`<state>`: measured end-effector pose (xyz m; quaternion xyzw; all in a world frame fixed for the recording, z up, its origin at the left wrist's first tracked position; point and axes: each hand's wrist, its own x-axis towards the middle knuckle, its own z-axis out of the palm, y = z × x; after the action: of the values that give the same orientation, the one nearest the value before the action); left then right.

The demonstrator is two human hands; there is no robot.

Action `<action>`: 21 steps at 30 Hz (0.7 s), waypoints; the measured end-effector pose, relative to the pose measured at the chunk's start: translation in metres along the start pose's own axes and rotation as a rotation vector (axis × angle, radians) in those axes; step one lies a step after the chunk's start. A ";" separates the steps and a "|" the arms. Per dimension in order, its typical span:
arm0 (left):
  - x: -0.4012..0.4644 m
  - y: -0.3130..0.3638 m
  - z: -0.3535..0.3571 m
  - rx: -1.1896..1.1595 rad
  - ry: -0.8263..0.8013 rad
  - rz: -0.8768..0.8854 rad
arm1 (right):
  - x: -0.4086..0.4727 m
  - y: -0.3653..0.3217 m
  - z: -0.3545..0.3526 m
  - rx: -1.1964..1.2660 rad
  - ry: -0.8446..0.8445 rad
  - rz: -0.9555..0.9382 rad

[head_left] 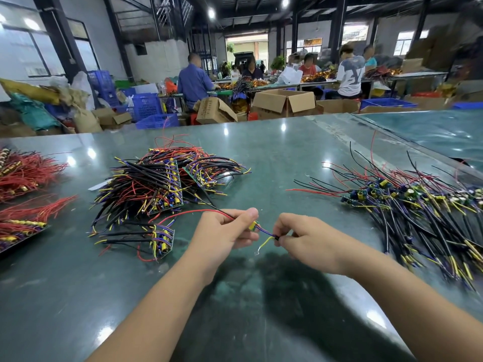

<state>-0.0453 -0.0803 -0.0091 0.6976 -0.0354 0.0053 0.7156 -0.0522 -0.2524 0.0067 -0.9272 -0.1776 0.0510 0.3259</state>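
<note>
Wired board (253, 226), one, between left hand (222, 232) and right hand (305, 240).

Bare table (274, 163) ahead between wired-board heap (156, 184) and loose-wire pile (407, 202) — open lane.

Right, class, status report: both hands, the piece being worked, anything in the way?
Left hand pinches board, right hand pinches its leads. Board held above table. Left pile, right pile clear of hands.

My left hand (222, 231) and right hand (305, 239) hold a small wired board (253, 226) between them above the table (274, 152). I see one board heap (156, 184) behind-left, a second heap (418, 205) right, and cardboard boxes (285, 101) beyond.
</note>
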 end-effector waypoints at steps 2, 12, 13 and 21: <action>0.001 0.000 -0.001 -0.035 0.031 -0.002 | 0.001 -0.003 0.001 0.133 0.029 -0.033; -0.001 0.005 0.000 -0.272 -0.016 -0.014 | 0.007 0.003 0.000 0.269 0.167 -0.137; -0.001 0.006 0.000 -0.266 -0.022 -0.016 | 0.007 0.004 0.000 0.278 0.176 -0.134; -0.003 0.007 0.001 -0.300 -0.066 -0.047 | 0.008 0.008 0.002 0.325 0.232 -0.157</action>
<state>-0.0484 -0.0807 -0.0022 0.5831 -0.0429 -0.0400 0.8103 -0.0428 -0.2542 -0.0003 -0.8455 -0.2001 -0.0536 0.4922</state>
